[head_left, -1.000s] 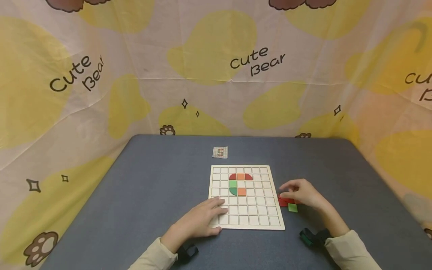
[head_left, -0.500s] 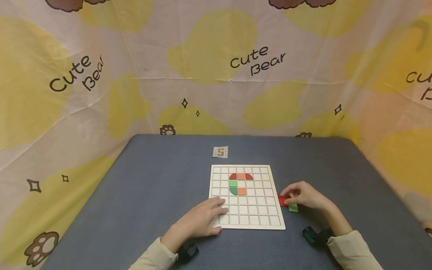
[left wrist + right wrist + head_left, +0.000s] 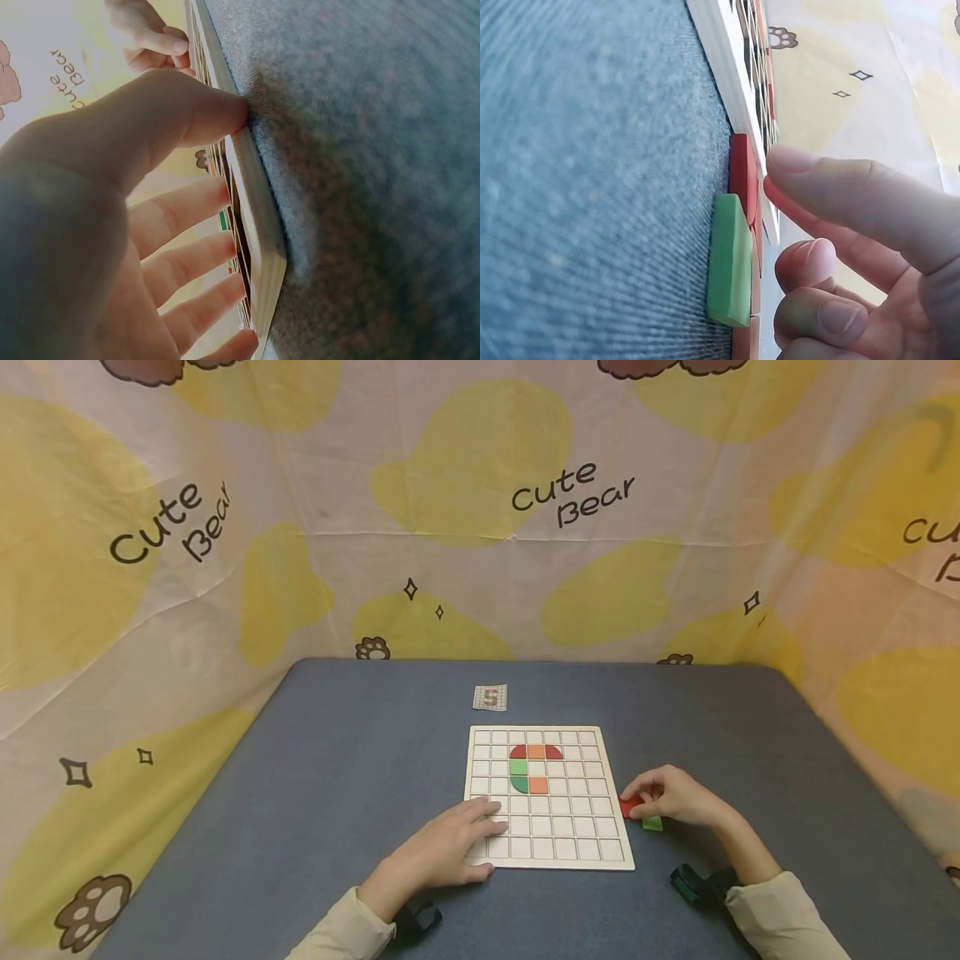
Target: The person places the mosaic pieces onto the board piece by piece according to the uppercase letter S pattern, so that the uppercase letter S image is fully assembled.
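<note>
A white grid board [image 3: 573, 828] lies on the table, with red, orange and green tiles set in its upper middle squares. My left hand [image 3: 442, 845] rests on its near left corner, fingers spread over the squares and thumb at the front edge. Beside the board's right edge, my right hand [image 3: 681, 797] has its thumb and index finger right at a red tile [image 3: 741, 169], the other fingers bent inward. A light green tile [image 3: 731, 262] lies next to the red one, and an orange tile [image 3: 745, 341] shows behind it. The hand partly hides these tiles in the head view.
Beyond the board lies a small card [image 3: 490, 697] printed with a coloured pattern on a grid. The blue-grey table [image 3: 360, 735] backs onto a patterned cloth [image 3: 450, 485]. Dark wrist cameras [image 3: 697, 885] sit under both wrists.
My right hand has come down and nearer onto the red tiles, its thumb and index finger now covering more of them. The left hand and the board stay where they were.
</note>
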